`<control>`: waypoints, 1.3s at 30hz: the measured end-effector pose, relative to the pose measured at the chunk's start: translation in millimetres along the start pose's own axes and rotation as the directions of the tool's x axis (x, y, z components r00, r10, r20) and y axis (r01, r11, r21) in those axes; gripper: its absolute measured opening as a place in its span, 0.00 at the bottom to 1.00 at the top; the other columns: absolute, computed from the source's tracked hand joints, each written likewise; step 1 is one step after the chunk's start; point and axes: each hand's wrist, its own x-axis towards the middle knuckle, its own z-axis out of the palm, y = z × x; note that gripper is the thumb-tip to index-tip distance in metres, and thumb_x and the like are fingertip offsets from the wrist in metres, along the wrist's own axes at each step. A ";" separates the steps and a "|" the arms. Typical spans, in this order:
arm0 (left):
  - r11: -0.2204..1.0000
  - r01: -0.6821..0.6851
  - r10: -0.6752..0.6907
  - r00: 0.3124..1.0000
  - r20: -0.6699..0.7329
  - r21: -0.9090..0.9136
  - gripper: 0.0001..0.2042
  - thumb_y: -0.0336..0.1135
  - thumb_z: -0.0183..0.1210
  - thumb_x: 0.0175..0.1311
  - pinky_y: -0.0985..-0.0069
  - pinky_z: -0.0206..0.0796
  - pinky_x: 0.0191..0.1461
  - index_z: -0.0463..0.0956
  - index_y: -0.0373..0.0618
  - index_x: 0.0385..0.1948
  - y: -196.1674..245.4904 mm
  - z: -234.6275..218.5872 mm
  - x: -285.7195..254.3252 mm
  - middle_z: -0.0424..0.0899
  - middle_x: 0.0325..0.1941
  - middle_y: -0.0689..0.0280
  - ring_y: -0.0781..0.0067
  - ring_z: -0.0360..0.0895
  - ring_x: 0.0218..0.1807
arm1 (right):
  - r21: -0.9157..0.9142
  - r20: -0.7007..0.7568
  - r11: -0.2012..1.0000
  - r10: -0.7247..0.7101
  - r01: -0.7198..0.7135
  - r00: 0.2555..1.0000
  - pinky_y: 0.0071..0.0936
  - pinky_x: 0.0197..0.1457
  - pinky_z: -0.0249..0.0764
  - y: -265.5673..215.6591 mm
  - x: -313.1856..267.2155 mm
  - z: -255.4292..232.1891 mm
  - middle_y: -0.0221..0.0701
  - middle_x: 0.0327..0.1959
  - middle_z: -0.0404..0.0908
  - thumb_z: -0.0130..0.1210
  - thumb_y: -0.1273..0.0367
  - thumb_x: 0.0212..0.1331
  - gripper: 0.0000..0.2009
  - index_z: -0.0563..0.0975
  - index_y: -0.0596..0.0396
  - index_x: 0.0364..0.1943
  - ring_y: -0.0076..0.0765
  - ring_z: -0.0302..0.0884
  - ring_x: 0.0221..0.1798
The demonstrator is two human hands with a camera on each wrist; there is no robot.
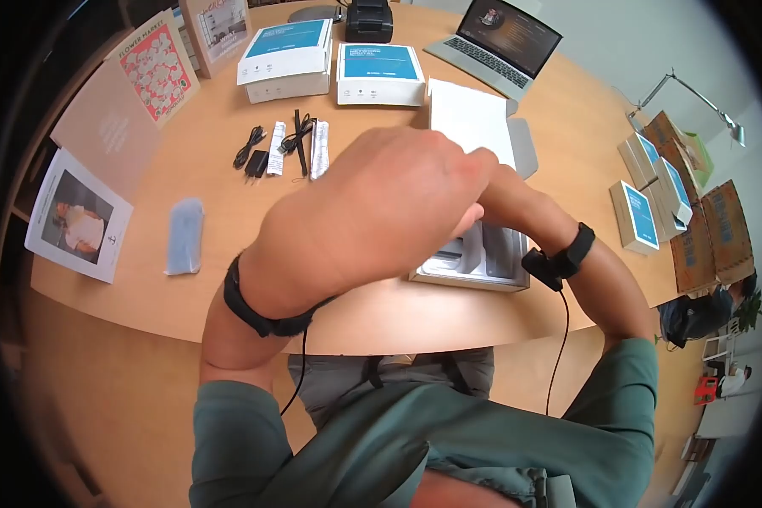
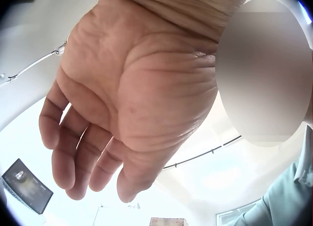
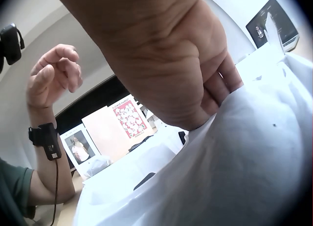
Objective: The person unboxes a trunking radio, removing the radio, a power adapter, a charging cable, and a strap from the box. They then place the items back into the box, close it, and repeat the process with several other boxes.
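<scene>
Left hand [image 2: 129,98] raised, fingers loosely bent; right hand [image 3: 188,71] at open white box [image 1: 472,282] on bench [image 1: 389,322], fingertips hidden, cannot tell grip.

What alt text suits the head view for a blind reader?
A person's left hand, raised, partly hides an open white box on a wooden table; the right hand behind it is mostly hidden. Cables, blue-labelled boxes and a laptop are farther back.

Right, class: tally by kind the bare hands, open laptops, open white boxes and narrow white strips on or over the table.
Bare left hand and right hand: 2
Open silver laptop: 1
Open white cardboard box: 1
Narrow white strips: 2
Total: 6
</scene>
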 end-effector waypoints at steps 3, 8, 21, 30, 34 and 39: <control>1.000 -0.003 0.003 1.000 0.004 0.014 0.14 0.36 0.70 0.68 0.50 0.75 0.45 0.76 0.40 0.45 5.7 8.5 0.2 0.86 0.35 0.52 0.40 0.85 0.43 | -0.041 0.029 0.999 -0.027 0.029 0.999 0.50 0.48 0.85 -0.6 8.5 -0.7 0.45 0.36 0.91 0.60 0.67 0.65 0.08 0.88 0.53 0.39 0.57 0.91 0.44; 0.996 -0.060 0.063 0.997 0.041 -0.068 0.11 0.35 0.69 0.68 0.50 0.76 0.45 0.76 0.41 0.39 13.4 20.6 -0.7 0.86 0.34 0.54 0.43 0.85 0.41 | -0.032 0.142 0.996 -0.076 0.081 0.987 0.48 0.46 0.85 -25.3 12.3 -35.3 0.45 0.35 0.91 0.62 0.65 0.64 0.09 0.88 0.52 0.34 0.57 0.91 0.43; 0.967 -0.253 0.253 0.967 -0.021 0.016 0.05 0.30 0.64 0.61 0.65 0.73 0.45 0.78 0.44 0.35 50.4 8.7 -24.0 0.84 0.31 0.63 0.62 0.85 0.40 | 0.809 -0.066 0.588 0.116 -0.015 0.991 0.22 0.38 0.80 -38.9 63.0 -106.2 0.30 0.30 0.89 0.63 0.68 0.68 0.08 0.85 0.60 0.36 0.23 0.87 0.34; 0.982 -0.188 0.188 0.982 0.020 0.026 0.05 0.32 0.65 0.61 0.68 0.75 0.42 0.79 0.43 0.34 30.4 -29.9 -40.5 0.84 0.33 0.60 0.63 0.87 0.38 | 0.873 0.041 0.478 0.118 -0.093 0.992 0.26 0.39 0.87 -84.3 177.2 -45.4 0.39 0.37 0.92 0.71 0.64 0.67 0.16 0.87 0.66 0.46 0.32 0.92 0.36; 0.982 -0.187 0.187 0.981 0.050 -0.007 0.06 0.32 0.65 0.61 0.69 0.76 0.41 0.79 0.42 0.34 23.2 -34.6 -36.8 0.85 0.34 0.59 0.64 0.88 0.37 | 0.630 -0.074 0.775 0.007 0.041 0.997 0.30 0.46 0.86 -95.2 147.4 -76.6 0.39 0.43 0.92 0.70 0.56 0.72 0.27 0.82 0.65 0.64 0.33 0.91 0.42; 0.994 -0.110 0.102 0.958 -0.270 -0.015 0.14 0.35 0.70 0.66 0.52 0.76 0.44 0.80 0.43 0.50 2.9 -33.9 -34.3 0.86 0.37 0.53 0.44 0.85 0.43 | 0.308 -0.488 0.747 -0.408 0.589 0.772 0.43 0.50 0.84 -73.0 22.9 -116.0 0.47 0.39 0.92 0.68 0.60 0.65 0.18 0.88 0.59 0.51 0.56 0.90 0.43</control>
